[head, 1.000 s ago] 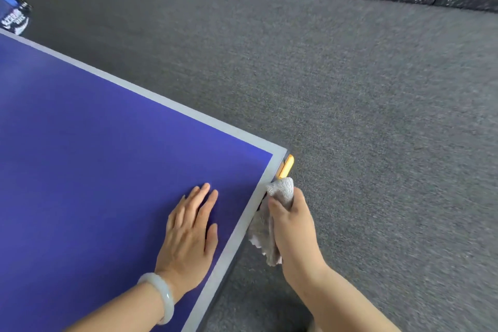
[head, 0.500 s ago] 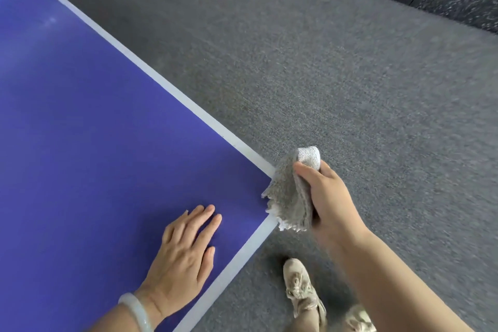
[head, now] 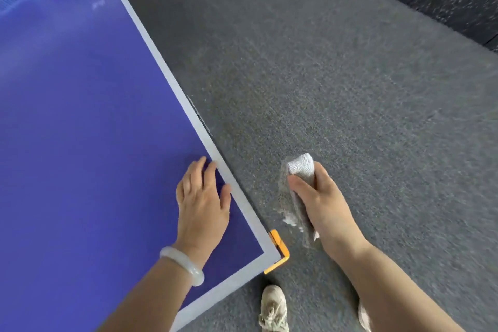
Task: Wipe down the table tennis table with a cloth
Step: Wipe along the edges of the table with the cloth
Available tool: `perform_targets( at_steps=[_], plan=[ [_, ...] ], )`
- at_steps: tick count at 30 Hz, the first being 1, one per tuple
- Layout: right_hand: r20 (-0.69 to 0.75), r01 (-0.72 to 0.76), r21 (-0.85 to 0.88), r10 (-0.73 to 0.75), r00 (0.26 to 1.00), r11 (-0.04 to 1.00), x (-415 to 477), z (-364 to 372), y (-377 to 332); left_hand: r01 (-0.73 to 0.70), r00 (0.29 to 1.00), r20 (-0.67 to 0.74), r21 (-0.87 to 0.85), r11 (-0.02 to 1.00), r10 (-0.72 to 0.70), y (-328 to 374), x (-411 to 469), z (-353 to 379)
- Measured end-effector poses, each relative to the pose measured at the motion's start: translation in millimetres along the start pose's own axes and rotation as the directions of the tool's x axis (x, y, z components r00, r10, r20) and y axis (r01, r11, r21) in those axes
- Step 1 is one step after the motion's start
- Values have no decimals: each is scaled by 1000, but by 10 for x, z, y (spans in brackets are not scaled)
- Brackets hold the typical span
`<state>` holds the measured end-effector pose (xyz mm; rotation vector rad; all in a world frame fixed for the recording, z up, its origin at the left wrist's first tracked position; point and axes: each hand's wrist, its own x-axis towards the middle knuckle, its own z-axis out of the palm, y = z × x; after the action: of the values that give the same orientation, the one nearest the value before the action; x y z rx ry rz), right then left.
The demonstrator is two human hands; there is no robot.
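Since half a second ago, the cloth has come off the corner and now hangs over the grey floor, near the long side edge of the worktop but not touching it. The right grip, a bare hand, is clamped on the cloth, with the thumb across the near face and the fingers curled behind. The cloth looks like grey terry, probably light, soft and limp, and not slippery. It is folded into a narrow wad. Holding it across the middle, as here, likely leaves a flat pad free for wiping. Its long axis runs away from the person. The rounded fold points away, and the frayed loose end trails back under the wrist. The left grip has slid toward the side edge and lies flat on the blue surface, fingers straight and holding nothing, fingertips at the pale border. A pale bracelet circles that wrist. An orange guard caps the near corner.
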<state>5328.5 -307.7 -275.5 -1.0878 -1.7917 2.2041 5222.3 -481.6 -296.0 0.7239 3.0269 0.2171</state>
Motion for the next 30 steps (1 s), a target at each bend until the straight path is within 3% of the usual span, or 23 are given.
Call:
perform_targets(
  at_steps=[2,4,7,9,18,22,30],
  plan=[
    [99,14,-152,1,995,988,145,-131,62,128,992,-21,-23,992,-128,169,63,94],
    [283,-46,-215,108,953,976,182,-186,130,198,978,-65,-44,979,-200,239,71,152],
    [605,-164,-233,275,747,959,42,-174,237,230,971,-49,-81,970,-234,260,47,120],
    [718,-100,-215,226,658,972,-66,-108,307,244,968,-43,-83,966,-248,268,57,110],
    [539,110,-153,-10,842,982,257,595,544,255,965,-32,-140,957,-261,211,24,136],
    [521,264,-70,-190,832,962,-159,424,787,262,963,-41,-119,958,-268,217,45,137],
    [527,-27,-35,41,849,999,519,788,401,179,981,-44,-148,973,-188,140,11,138]
  ],
)
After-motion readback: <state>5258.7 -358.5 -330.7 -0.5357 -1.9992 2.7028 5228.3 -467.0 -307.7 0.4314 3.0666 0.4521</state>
